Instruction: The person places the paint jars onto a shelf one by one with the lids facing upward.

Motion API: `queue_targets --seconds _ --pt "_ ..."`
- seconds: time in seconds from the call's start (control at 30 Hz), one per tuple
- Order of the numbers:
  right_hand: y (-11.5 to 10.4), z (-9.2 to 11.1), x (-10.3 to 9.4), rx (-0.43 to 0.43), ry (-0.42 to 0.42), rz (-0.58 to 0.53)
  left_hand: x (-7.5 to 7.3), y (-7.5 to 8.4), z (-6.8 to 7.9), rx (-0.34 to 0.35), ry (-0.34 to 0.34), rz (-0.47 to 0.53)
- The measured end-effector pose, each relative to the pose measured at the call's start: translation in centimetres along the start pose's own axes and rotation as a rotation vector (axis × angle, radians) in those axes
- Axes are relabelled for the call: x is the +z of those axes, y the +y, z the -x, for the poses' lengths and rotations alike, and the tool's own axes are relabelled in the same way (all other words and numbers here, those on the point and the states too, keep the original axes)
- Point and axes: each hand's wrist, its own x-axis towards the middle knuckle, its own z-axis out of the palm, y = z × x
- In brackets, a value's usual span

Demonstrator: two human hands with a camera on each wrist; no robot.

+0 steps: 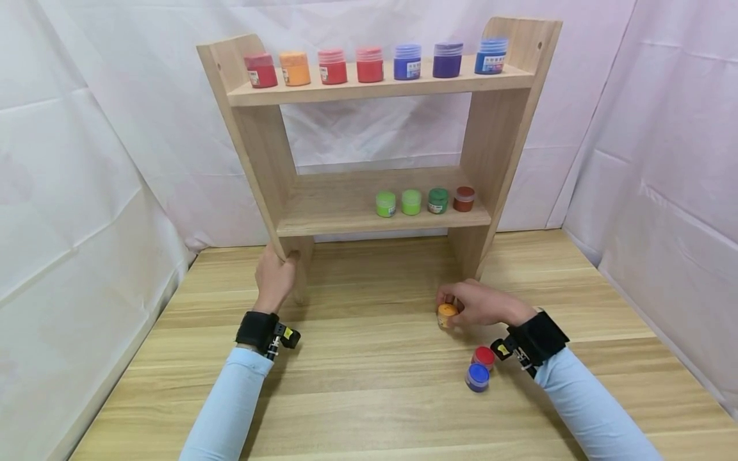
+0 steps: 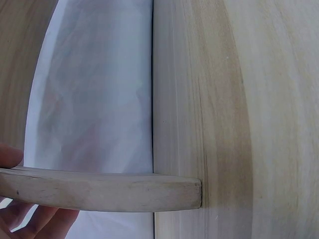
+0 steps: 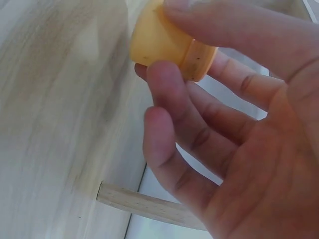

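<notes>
My left hand grips the lower left side panel of a wooden shelf. In the left wrist view, the thumb lies on one side of that panel and the fingers on the other. Near the foot of the shelf's right side, my right hand pinches a small orange paint jar between thumb and fingers. The right wrist view shows the jar tipped sideways in that camera's picture, its lid toward the palm. A red-lidded jar and a blue jar stand close together on the table, below the right wrist.
On the top shelf board several red, orange, blue and purple jars stand in a row. Two light green jars, a dark green jar and a brown jar occupy the middle board's right half. White cloth hangs around the wooden table.
</notes>
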Motion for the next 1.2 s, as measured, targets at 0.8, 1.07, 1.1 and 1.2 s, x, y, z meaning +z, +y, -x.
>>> queue_targets --seconds 0.8,1.07,1.1,1.2 --pt "-1.1 -0.6 -0.7 -0.078 0.097 0.043 -0.5 -0.3 -0.1 -0.014 0.001 -0.003" --pt "-2.4 -1.0 -1.3 -0.147 0.151 0.081 -0.2 -0.2 -0.4 -0.012 0.015 -0.010" --pt "-2.7 -1.1 -1.3 -0.159 0.153 0.085 -0.1 -0.2 -0.4 -0.015 0.014 -0.010" --pt "-3.5 -1.5 -1.6 -0.199 0.161 0.097 0.1 -0.2 -0.2 -0.020 0.013 -0.004"
